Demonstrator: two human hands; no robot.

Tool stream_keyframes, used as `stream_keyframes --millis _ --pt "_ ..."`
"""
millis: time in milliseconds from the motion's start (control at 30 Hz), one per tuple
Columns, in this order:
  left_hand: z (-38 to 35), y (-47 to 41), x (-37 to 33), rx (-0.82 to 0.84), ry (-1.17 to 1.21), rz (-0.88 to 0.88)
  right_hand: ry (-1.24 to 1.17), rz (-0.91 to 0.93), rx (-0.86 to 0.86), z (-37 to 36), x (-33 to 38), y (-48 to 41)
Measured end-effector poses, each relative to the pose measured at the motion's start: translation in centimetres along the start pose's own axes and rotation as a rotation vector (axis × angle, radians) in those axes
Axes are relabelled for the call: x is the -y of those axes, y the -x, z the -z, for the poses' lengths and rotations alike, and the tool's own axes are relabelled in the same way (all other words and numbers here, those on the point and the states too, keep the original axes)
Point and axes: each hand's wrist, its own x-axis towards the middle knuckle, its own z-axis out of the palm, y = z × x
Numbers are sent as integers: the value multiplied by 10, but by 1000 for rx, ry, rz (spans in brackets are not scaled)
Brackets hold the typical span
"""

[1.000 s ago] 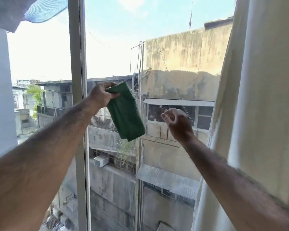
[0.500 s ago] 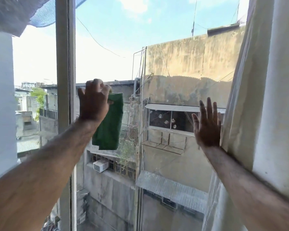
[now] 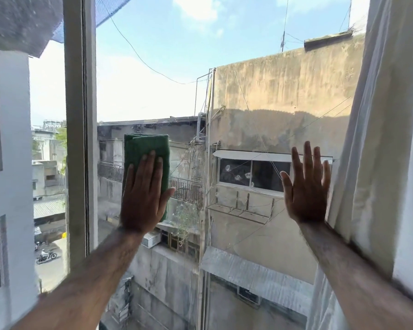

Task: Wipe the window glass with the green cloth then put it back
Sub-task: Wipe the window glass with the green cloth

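Observation:
A folded green cloth [image 3: 145, 145] lies flat against the window glass [image 3: 224, 91], just right of the grey window frame post. My left hand [image 3: 143, 198] presses flat on the cloth with fingers straight and together, covering its lower half. My right hand [image 3: 305, 186] is spread open with its palm toward the glass, near the curtain on the right, and holds nothing.
A grey vertical window frame post [image 3: 80, 127] stands left of the cloth. A pale curtain [image 3: 379, 139] hangs along the right edge beside my right arm. Beyond the glass are weathered buildings and a street far below.
My left hand went from pinching the hanging cloth to pressing it flat on the glass. My right hand opened and rose, palm toward the pane. The view shifted closer to the window.

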Motion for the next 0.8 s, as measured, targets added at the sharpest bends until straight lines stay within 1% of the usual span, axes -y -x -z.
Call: stream_keyframes --millis 100,200,267,333,367,467,533,600,633,700,800 --pt "2 -43 -5 -81 42 45 -15 4 -6 -2 1 2" --pt "6 -109 -23 -190 81 163 -9 8 -21 -4 -2 1" --pt "9 -145 -46 -205 77 234 -9 18 -31 -7 -4 0" --pt "6 -160 -68 -194 41 214 -12 25 -39 -9 -5 0" --pt "0 -160 -77 -192 31 161 -13 28 -46 -10 -6 0" --pt "-27 -125 -98 -175 -1 -55 -15 30 -57 -11 -8 -3" --pt "-45 -77 -107 -133 -21 -177 -14 32 -57 -11 -8 -3" --pt "-57 -19 -103 -63 -45 -242 -15 29 -52 -10 -8 -3" --pt "-61 9 -94 -34 -61 -237 -15 30 -50 -11 -7 -2" --pt "-61 52 -65 -9 -91 -167 -19 31 -54 -11 -6 -2" --pt "-49 51 -29 -45 -87 17 -7 29 -75 -10 -5 -2"
